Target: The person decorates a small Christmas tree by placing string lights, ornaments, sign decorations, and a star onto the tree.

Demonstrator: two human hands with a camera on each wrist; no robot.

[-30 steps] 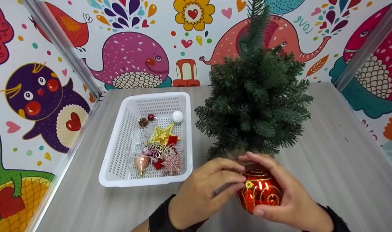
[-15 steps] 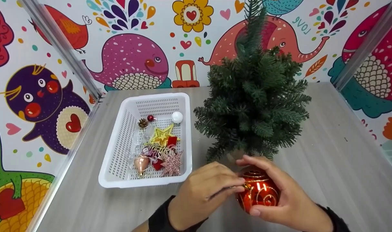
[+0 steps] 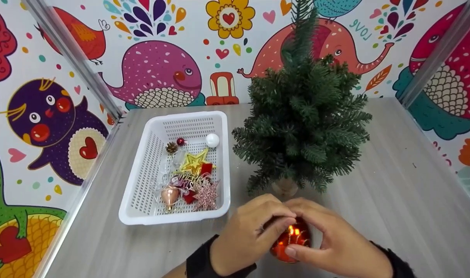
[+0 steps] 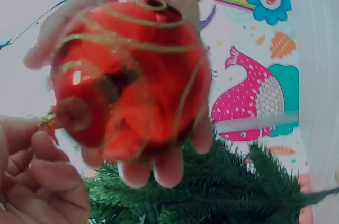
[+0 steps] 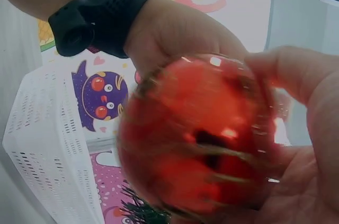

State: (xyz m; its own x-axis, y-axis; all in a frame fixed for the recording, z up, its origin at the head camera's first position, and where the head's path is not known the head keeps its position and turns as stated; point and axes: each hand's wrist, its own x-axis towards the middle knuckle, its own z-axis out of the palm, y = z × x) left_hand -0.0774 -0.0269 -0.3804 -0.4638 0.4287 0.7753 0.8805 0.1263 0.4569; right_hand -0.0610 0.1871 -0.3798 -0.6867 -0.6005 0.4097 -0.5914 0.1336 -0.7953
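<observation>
a: where's the red bauble (image 3: 296,236)?
b: at the near side of the scene, between the 2 hands, just on the near side of the green tree (image 3: 304,127). gold glitter lines swirl over it.
a: what does the left hand (image 3: 250,235) have?
b: its grip is narrow. in the left wrist view, thumb and fingertips pinch the small gold cap (image 4: 48,122) at the bauble's end.
a: and the right hand (image 3: 331,239)?
b: its grip is much wider, spread to the bauble's girth. it holds the round body, thumb on the near side, fingers curled round the far side.
a: does the bauble touch the surface (image 3: 397,181)?
b: i can't tell from these views.
a: what stands left of the tree?
b: a white basket (image 3: 173,219) with slotted walls. near its far end lie a white ball (image 3: 212,140) on the right, with a small dark red ball (image 3: 180,141) and a pine cone (image 3: 171,147) to the left.
a: and nearer?
b: a gold star (image 3: 194,162) about the middle, then a pink glitter star (image 3: 206,196) at the near right, with a pale pink drop ornament (image 3: 169,195) to its left.
</observation>
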